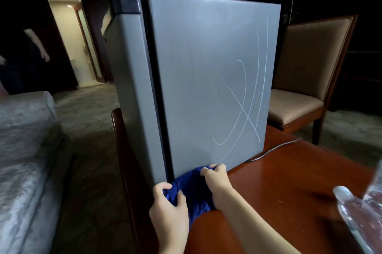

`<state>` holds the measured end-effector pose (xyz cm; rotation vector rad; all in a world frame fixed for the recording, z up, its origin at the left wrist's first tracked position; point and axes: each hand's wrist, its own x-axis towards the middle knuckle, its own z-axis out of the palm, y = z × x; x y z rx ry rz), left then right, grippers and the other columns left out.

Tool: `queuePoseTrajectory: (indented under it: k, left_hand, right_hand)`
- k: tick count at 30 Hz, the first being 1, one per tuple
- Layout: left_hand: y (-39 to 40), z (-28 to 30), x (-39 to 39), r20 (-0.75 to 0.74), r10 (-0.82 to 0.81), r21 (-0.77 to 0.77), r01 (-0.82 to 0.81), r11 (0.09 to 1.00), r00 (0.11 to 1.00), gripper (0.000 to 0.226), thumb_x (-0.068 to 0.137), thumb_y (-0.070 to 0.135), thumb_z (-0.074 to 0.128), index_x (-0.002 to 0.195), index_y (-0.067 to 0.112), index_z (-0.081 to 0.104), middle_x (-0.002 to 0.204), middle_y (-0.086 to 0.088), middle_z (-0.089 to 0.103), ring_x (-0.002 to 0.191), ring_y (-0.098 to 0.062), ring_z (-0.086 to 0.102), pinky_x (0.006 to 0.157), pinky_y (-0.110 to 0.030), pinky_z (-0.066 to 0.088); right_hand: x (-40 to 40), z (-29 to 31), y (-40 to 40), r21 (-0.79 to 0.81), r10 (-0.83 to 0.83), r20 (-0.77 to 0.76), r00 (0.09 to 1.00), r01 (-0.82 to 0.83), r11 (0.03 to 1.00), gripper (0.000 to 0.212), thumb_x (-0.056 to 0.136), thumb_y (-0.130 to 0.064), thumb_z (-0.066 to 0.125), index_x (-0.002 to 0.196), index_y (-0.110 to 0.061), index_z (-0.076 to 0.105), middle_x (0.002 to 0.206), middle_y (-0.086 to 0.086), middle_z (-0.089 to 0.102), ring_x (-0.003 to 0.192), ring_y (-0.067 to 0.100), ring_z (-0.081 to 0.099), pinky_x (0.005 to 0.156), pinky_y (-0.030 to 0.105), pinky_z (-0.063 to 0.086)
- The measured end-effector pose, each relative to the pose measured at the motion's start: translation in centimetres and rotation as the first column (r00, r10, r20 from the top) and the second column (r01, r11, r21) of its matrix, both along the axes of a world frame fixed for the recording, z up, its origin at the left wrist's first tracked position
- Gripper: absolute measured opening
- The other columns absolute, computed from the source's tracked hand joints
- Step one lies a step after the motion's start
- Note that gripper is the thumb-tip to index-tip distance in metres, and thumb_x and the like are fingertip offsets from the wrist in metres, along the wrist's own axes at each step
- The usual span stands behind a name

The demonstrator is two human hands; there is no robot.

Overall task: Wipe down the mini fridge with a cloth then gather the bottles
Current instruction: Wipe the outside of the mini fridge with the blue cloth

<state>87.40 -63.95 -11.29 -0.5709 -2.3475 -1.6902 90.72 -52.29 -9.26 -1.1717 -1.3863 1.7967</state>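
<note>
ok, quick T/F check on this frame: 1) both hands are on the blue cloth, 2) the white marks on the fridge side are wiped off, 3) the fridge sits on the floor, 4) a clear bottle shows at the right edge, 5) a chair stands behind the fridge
1) True. The left hand and the right hand both grip the blue cloth at the foot of the mini fridge.
2) False. The white marks are still on the grey panel.
3) False. It stands on the wooden table.
4) True. A clear bottle is there.
5) True. An upholstered chair stands behind it.
</note>
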Motion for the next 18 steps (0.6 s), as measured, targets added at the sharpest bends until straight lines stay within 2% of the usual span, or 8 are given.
queuePoseTrajectory:
  k: [3, 6, 8, 13, 18]
  left_hand:
    - [0.1, -0.9, -0.1, -0.009, 0.016, -0.017, -0.017, 1.000, 1.000, 0.032, 0.072, 0.007, 0.078, 0.086, 0.020, 0.053, 0.069, -0.002, 0.059, 0.071, -0.038, 0.066, 0.065, -0.035, 0.046]
    - [0.9, -0.9, 0.0, 0.014, 0.031, 0.015, -0.031, 0.999, 0.999, 0.028, 0.075, 0.008, 0.076, 0.088, 0.019, 0.054, 0.071, -0.001, 0.057, 0.076, -0.039, 0.065, 0.068, -0.036, 0.045]
    - [1.9, -0.7, 0.6, 0.034, 0.020, 0.044, -0.021, 0.999, 0.999, 0.026, 0.076, 0.007, 0.075, 0.089, 0.018, 0.055, 0.075, -0.001, 0.056, 0.081, -0.038, 0.065, 0.069, -0.032, 0.041]
    - [5.9, -0.6, 1.9, 0.034, -0.078, 0.084, 0.075, 0.994, 0.996, 0.025, 0.077, 0.005, 0.074, 0.088, 0.017, 0.055, 0.073, 0.000, 0.055, 0.074, -0.033, 0.061, 0.065, -0.026, 0.033]
    - [11.1, -0.7, 3.1, 0.007, -0.190, 0.073, 0.189, 0.979, 0.982, 0.028, 0.078, 0.007, 0.073, 0.085, 0.020, 0.050, 0.072, 0.005, 0.055, 0.072, -0.029, 0.059, 0.060, -0.022, 0.027]
  right_hand:
    - [-0.2, -1.0, 0.5, 0.062, 0.016, 0.029, 0.999, -0.018, 0.998, 0.019, 0.086, -0.009, 0.054, 0.098, -0.013, 0.040, 0.081, 0.002, 0.048, 0.069, 0.014, 0.046, 0.062, 0.028, 0.040]
    - [-0.1, -1.2, 1.2, 0.159, 0.011, 0.052, 0.999, -0.019, 0.987, 0.018, 0.086, -0.011, 0.053, 0.097, -0.012, 0.039, 0.083, 0.003, 0.051, 0.075, 0.017, 0.050, 0.070, 0.034, 0.044]
    - [0.3, -1.3, 2.0, 0.213, -0.007, 0.059, 0.998, -0.005, 0.977, 0.017, 0.088, -0.011, 0.051, 0.097, -0.012, 0.037, 0.085, 0.003, 0.052, 0.080, 0.020, 0.052, 0.074, 0.037, 0.045]
    - [1.6, -1.3, 6.4, 0.223, -0.068, 0.044, 0.997, 0.057, 0.973, 0.018, 0.090, -0.006, 0.041, 0.098, -0.013, 0.027, 0.084, 0.011, 0.046, 0.073, 0.022, 0.048, 0.062, 0.034, 0.040]
    - [4.1, -0.5, 11.7, 0.190, -0.149, 0.023, 0.989, 0.142, 0.971, 0.033, 0.090, -0.003, 0.046, 0.114, -0.013, 0.025, 0.088, 0.012, 0.049, 0.081, 0.023, 0.054, 0.069, 0.036, 0.047]
